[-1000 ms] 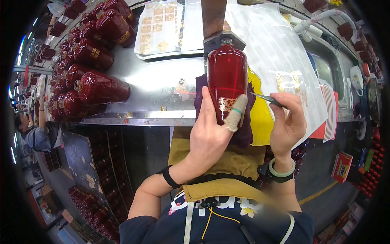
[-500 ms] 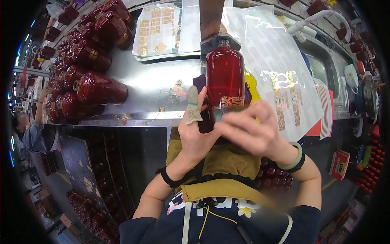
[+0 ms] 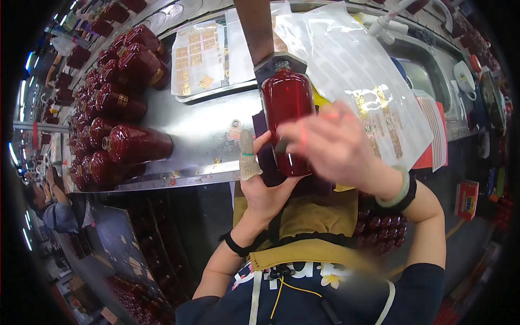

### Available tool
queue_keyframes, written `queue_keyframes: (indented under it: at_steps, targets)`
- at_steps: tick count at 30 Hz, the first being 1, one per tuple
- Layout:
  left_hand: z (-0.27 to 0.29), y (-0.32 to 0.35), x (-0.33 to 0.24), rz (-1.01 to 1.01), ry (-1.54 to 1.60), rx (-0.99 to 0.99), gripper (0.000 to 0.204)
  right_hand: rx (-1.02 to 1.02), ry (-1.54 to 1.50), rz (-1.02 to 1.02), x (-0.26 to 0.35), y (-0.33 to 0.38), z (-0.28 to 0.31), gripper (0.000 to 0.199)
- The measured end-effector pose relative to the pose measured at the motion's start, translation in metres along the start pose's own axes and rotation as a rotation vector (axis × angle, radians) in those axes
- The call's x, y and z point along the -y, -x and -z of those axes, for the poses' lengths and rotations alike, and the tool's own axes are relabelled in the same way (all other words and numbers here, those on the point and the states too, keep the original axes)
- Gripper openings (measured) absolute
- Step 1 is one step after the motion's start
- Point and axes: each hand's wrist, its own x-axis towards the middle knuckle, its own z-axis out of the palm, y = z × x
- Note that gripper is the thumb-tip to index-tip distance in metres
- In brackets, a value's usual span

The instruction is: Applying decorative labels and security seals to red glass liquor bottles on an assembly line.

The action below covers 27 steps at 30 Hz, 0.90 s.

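At the near edge of the steel bench point(image 3: 197, 124), on purple cloth point(image 3: 264, 160), the bottle point(image 3: 287, 97) lies on its side, deep red, base toward the wearer, neck pointing away against a dark metal rest point(image 3: 298, 65). Left hand point(image 3: 265, 189) is at the base: thumb against the bottom, one finger near the left side, index finger in a pale sleeve point(image 3: 249, 160) with a green band, raised clear of the glass. Fingers spread; cannot tell whether it grips or just steadies. Right hand point(image 3: 338, 143) is motion-blurred over the lower right part of the bottle, fingers bunched; something dark shows at the fingertips, but cannot tell what it is or whether it's gripped. Yellow cloth point(image 3: 320, 101) peeks out right of the bottle.

Beyond the rest, a brown post point(image 3: 253, 27). Right: translucent sheet point(image 3: 346, 59) with gold strips point(image 3: 382, 100), then striped paper point(image 3: 427, 130), sink point(image 3: 428, 67), white cup point(image 3: 464, 76). Left: tray point(image 3: 187, 98) with gold labels point(image 3: 195, 49), then a cluster of red bottles point(image 3: 141, 143). Far left, another person point(image 3: 64, 214) at a bench. More bottles point(image 3: 382, 227) below, right of the apron point(image 3: 311, 211).
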Motion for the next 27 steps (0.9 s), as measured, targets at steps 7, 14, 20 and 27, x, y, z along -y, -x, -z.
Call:
queue_keyframes:
  at_steps: [7,14,20,27]
  targets:
    - [0.004,0.002,0.006,-0.064,-0.083,0.013,0.086,0.051,-0.117,0.291,0.012,0.028,0.003,0.025]
    - [0.005,-0.001,0.004,0.001,-0.014,0.059,0.094,-0.142,0.142,0.087,-0.037,0.011,-0.004,0.018]
    - [0.012,0.014,0.022,0.044,-0.13,0.175,0.085,-0.067,-0.198,0.022,-0.015,0.013,-0.015,0.022]
    - [0.012,-0.001,0.002,0.0,-0.131,0.132,0.086,-0.068,-0.093,0.33,-0.02,0.032,-0.009,0.02]
